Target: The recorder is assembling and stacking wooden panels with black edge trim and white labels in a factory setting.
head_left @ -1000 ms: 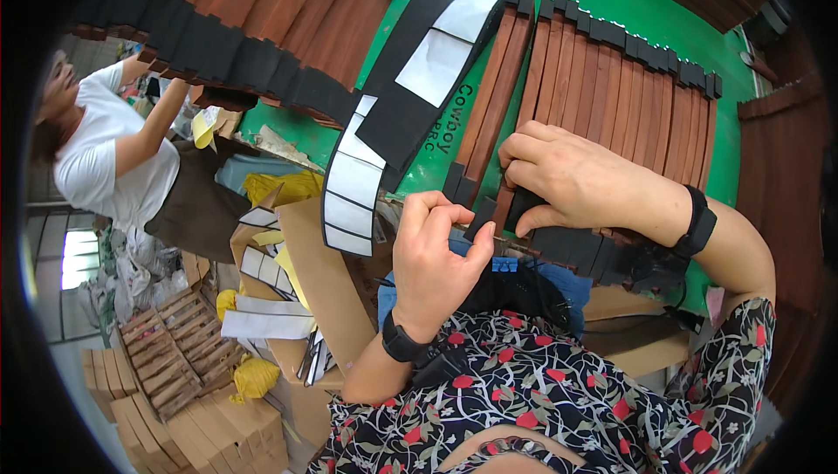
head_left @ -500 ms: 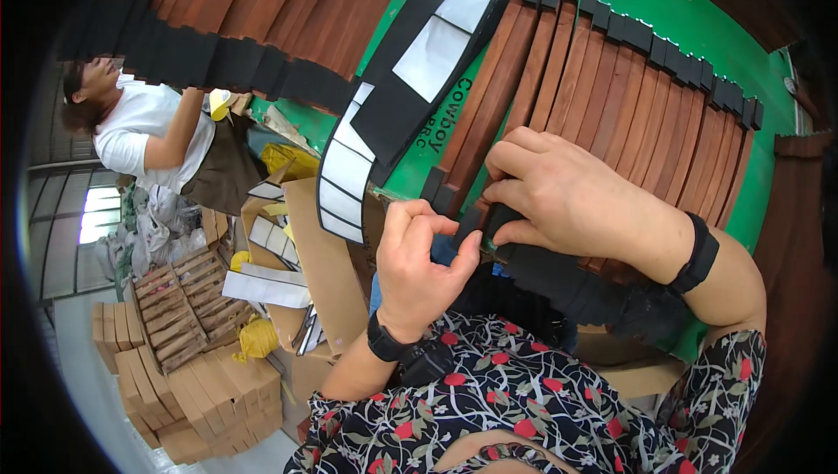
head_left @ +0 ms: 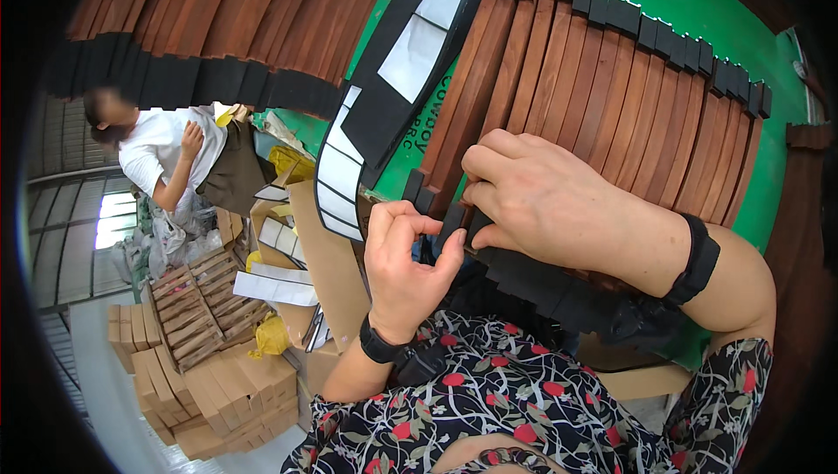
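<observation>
A row of reddish-brown wooden slats (head_left: pixel 602 90) lies side by side on a green surface, with black pads on both ends. My left hand (head_left: pixel 406 269) pinches the black end pad (head_left: pixel 451 223) of one slat between thumb and forefinger. Over the near ends of the slats, my right hand (head_left: pixel 550 199) is curled with its fingers bent, thumb and forefinger closed on a neighbouring black-ended slat. Its palm hides part of the row. Left of the slats lies a black sheet (head_left: pixel 380 129) with white-backed rectangles (head_left: pixel 410 59).
Another stack of black-ended slats (head_left: pixel 236 11) stands at the upper left. Below it are an open cardboard box (head_left: pixel 327 256) with white strips, a wooden pallet (head_left: pixel 205 308) and stacked cartons (head_left: pixel 231 395). A co-worker in a white shirt (head_left: pixel 170 147) stands to the left.
Both hands have shifted slightly left with the view, keeping their hold at the slat ends. The co-worker's arm has changed position.
</observation>
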{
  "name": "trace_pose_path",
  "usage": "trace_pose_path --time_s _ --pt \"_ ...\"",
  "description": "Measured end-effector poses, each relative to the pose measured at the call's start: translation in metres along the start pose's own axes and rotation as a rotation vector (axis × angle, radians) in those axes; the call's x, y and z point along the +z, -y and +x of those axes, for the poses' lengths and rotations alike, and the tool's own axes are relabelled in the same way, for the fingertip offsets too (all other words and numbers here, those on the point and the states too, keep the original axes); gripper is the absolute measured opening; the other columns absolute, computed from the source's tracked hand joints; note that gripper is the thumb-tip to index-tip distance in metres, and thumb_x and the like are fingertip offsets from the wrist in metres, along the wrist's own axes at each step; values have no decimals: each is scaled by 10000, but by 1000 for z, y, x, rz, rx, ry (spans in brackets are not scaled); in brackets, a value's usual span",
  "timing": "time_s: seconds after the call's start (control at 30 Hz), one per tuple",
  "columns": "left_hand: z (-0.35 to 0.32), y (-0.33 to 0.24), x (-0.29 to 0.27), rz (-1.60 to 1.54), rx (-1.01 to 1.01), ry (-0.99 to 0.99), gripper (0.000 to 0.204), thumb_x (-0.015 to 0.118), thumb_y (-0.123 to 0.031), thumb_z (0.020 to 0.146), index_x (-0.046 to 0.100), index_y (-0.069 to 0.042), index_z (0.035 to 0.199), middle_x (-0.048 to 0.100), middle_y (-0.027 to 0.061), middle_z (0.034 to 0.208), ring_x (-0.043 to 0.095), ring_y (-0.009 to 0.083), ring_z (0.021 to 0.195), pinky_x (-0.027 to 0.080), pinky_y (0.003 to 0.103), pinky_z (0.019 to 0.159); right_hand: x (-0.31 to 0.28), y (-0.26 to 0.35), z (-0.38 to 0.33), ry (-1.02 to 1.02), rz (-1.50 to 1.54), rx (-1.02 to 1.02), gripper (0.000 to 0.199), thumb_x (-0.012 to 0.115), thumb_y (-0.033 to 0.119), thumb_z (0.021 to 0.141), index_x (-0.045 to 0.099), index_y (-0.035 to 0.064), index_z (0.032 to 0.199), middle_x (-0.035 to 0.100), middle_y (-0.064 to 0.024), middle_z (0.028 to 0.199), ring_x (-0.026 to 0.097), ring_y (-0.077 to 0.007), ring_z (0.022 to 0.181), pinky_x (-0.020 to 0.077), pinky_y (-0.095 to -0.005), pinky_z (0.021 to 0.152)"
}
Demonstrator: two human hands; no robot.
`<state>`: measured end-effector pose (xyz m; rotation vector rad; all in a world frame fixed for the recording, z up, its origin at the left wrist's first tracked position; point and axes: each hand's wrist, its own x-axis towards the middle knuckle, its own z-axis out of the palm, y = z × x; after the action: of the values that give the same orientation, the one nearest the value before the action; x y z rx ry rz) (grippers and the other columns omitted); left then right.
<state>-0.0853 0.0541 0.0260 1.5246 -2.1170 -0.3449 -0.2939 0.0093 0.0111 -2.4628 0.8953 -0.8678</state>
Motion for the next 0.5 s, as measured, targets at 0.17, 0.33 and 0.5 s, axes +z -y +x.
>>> trace_pose_path --time_s 0.17,0.33,0.5 --pt "-1 0 1 -5 -9 11 280 809 -40 644 582 -17 807 530 133 875 569 294 839 468 366 688 0 -1 0 -4 2 -3 292 774 308 687 702 30 746 536 -40 857 514 -213 933 450 -323 759" --pt "-1 0 0 -7 -6 13 280 809 -40 645 581 -14 807 530 134 875 569 293 837 469 369 687 -1 0 1 -11 9 0 289 776 302 687 702 29 746 539 -42 856 516 -216 933 455 -328 761" --pt "-1 6 1 14 60 14 245 782 -3 680 595 -11 837 496 65 947 469 99 667 376 226 532 -1 0 0 -7 12 8 289 776 298 688 702 26 750 540 -46 860 517 -217 935 456 -330 765"
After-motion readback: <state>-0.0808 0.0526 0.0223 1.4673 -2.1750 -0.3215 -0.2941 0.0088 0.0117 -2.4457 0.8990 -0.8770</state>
